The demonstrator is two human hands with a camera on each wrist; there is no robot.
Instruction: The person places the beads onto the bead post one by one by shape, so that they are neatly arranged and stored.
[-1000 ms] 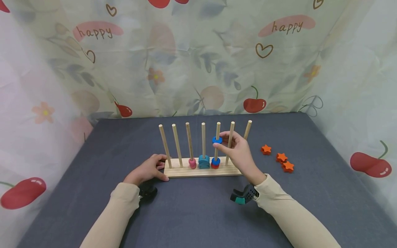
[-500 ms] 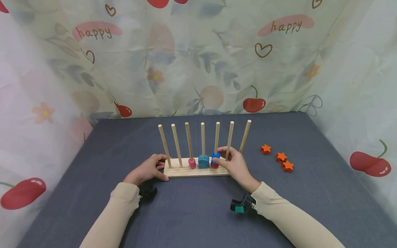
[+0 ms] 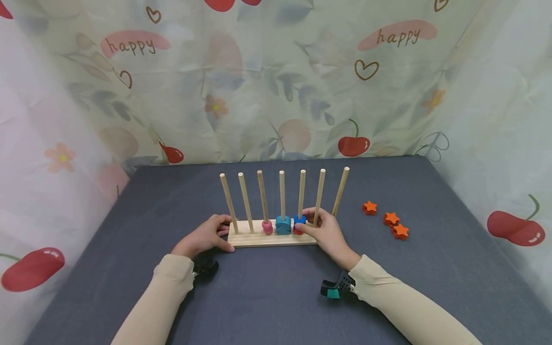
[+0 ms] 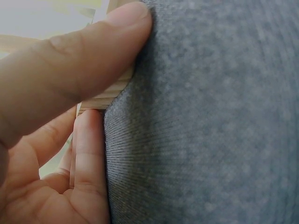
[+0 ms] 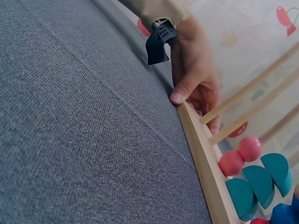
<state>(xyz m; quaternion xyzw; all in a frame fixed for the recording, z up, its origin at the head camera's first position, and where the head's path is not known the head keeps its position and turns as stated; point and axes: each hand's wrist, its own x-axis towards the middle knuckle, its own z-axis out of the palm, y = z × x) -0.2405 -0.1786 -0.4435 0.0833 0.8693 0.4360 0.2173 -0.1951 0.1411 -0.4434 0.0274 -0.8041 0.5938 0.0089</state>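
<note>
A wooden peg board with several upright pegs stands on the dark cloth. My left hand holds its left end, the thumb along the front edge and the fingers at the end face, as the left wrist view shows. My right hand pinches a blue bead low on the fifth peg from the left, above a red bead. Pink round beads sit on the third peg. Teal half-round beads are stacked on the fourth. My right fingers partly hide the blue stack and the board's right end.
Three orange star beads lie on the cloth to the right: one star bead farther back, another star bead and a third star bead close together. A printed curtain hangs behind and at both sides of the table.
My right hand has come down along the fifth peg, and the blue bead has slid from high on the peg onto the stack below. My left hand stays in place.
</note>
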